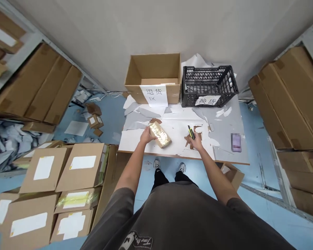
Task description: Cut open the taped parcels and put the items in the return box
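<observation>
My left hand [146, 135] grips the left end of a small taped cardboard box [161, 134], whose shiny tape catches the light. The box is over the white paper covering [176, 126] near the table's front edge. In my right hand [196, 141] is a yellow and black utility knife [191, 132], its tip pointing away from me. Torn brown patches of the covering show around that hand. Whether the blade is out is too small to tell.
At the table's back stand an open cardboard box [134, 91] with a paper sign and a black plastic crate [210, 93]. A blurred purple item [236, 142] lies at the right. Stacked cartons [77, 163] flank the table's left side; shelves with boxes [289, 100] rise at the right.
</observation>
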A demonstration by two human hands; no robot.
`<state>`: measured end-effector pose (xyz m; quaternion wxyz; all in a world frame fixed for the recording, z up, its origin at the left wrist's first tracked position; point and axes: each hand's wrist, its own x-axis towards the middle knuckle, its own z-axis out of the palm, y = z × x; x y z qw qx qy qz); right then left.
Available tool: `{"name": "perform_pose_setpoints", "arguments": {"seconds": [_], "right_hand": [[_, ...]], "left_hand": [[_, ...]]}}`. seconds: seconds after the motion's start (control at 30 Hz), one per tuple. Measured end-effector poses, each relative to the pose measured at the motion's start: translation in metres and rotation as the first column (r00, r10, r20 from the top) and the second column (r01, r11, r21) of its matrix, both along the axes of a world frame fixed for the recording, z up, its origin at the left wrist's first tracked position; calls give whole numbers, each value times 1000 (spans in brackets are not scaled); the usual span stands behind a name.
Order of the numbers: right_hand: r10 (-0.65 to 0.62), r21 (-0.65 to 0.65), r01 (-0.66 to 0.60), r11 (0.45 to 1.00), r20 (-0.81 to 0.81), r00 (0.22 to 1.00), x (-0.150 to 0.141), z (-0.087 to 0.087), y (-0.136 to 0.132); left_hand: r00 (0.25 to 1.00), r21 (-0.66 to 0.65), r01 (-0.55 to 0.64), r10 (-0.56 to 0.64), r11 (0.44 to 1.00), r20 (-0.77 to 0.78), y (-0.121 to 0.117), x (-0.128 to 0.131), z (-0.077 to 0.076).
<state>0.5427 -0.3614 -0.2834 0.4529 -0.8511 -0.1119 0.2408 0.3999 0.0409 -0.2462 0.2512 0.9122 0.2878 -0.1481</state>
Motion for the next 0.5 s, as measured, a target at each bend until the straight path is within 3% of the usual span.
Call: {"name": "perform_pose_setpoints", "arguments": {"seconds": [0.13,0.27,0.37,0.5], "right_hand": [[228,73,-230,970,39,973,-7,53,110],[402,-175,-379,909,122,907,-19,81,197],[467,-361,-407,839,93,879,-26,85,230],[504,-493,-417,764,51,862,-31,85,244]], "left_hand": [[999,-15,27,-27,1000,-32,-3,5,2],[996,-41,68,-70,997,-56,-6,8,2],[995,-50,76,-79,996,-60,-9,11,1],[995,-54,75,-78,996,-61,-10,9,1]]}}
